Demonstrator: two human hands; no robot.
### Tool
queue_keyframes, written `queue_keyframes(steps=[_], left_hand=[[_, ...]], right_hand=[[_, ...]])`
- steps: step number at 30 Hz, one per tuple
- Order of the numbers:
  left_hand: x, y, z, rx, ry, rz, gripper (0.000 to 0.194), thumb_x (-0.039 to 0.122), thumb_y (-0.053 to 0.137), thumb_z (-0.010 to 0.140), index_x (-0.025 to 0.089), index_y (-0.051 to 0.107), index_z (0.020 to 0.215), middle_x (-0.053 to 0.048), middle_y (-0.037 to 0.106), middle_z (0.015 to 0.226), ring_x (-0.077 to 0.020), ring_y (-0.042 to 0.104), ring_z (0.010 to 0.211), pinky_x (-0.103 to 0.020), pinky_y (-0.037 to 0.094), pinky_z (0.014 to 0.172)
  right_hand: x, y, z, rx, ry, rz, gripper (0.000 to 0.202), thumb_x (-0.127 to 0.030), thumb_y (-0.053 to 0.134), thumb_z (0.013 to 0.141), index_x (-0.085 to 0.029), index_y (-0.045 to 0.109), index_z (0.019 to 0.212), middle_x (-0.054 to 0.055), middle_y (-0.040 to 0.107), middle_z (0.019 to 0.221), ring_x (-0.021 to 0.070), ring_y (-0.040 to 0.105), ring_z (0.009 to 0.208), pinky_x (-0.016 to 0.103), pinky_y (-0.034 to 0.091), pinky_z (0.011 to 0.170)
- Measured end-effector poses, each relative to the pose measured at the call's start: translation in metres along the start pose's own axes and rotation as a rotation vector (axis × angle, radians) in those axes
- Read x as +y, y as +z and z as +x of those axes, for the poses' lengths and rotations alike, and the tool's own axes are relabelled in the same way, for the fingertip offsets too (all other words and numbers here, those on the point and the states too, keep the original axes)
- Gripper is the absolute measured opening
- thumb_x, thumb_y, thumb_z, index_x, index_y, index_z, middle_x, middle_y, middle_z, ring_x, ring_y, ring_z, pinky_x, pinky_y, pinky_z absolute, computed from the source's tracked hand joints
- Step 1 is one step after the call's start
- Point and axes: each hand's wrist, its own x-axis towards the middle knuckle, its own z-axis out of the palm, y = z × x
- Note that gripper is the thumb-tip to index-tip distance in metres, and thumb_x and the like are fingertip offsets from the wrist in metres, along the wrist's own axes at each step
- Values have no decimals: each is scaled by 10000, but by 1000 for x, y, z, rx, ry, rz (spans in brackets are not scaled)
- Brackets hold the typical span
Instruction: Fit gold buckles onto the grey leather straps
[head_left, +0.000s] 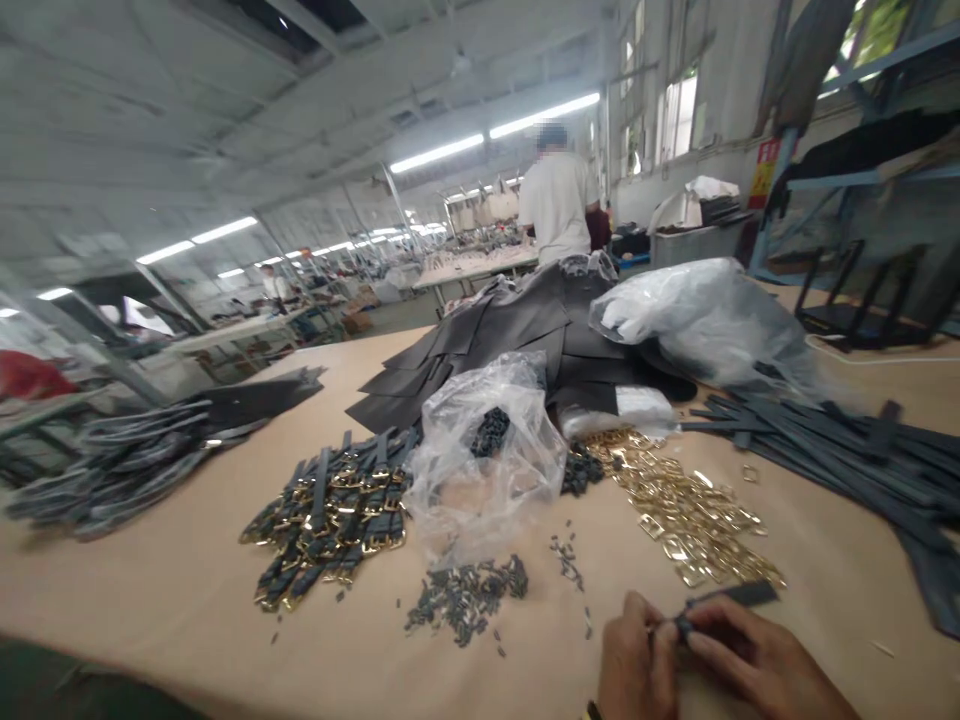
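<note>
At the lower right, my left hand (pixel 631 655) and my right hand (pixel 757 660) meet fingertip to fingertip. Both are closed in a pinch on a short dark strap (pixel 739 596), whose free end sticks out to the right behind my right fingers. A small dark piece shows on the strap between the fingertips; blur hides its exact shape. Just beyond the hands spreads a heap of gold metal buckles (pixel 694 520). Left of them lie small dark pieces (pixel 469 598) in a loose pile, with several more scattered nearby (pixel 570 565).
Straps fitted with gold buckles (pixel 337 510) are piled centre-left. A clear plastic bag (pixel 487 460) holds dark bits. Behind it are stacked dark sheets (pixel 495 330) and another plastic bag (pixel 705 310). Long dark strips (pixel 832 460) lie right, grey bundled pieces (pixel 135 460) left. A person (pixel 559 195) stands beyond.
</note>
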Motion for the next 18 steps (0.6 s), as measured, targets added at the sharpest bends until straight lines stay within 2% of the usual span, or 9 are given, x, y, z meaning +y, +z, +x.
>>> queue_keyframes(steps=[3,7,9,15,18], left_hand=[[7,-8,3,-138,112,-164,251,382,400,819,182,474,686,-23,529,594,-150,510,602,-257,387,584],[9,-8,11,-147,78,-214,212,367,437,808,185,459,703,33,482,510,-103,441,438,-219,349,467],[9,-7,11,-160,54,-240,207,371,430,811,188,454,716,46,477,488,-91,416,387,-210,337,432],[11,-5,7,-114,10,-255,238,386,372,838,201,414,695,64,450,433,-86,396,317,-203,327,378],[10,-7,6,-60,0,-210,266,414,364,840,207,441,693,52,451,431,-112,450,352,-222,357,400]], right_hand=[[-14,2,-7,6,-56,2,201,-361,588,708,-167,615,757,49,644,737,186,598,719,262,480,656],[-9,6,-7,29,20,216,271,-394,617,687,-152,549,788,14,596,680,148,582,627,271,485,600],[-5,8,-6,41,-2,229,268,-385,627,684,-149,543,779,7,585,674,133,567,617,260,474,593],[-13,11,-4,63,-79,157,212,-320,635,692,-137,546,750,-1,571,655,123,539,616,234,432,577],[-18,10,-5,47,-110,125,181,-302,620,708,-135,582,768,14,602,703,142,562,671,246,437,622]])
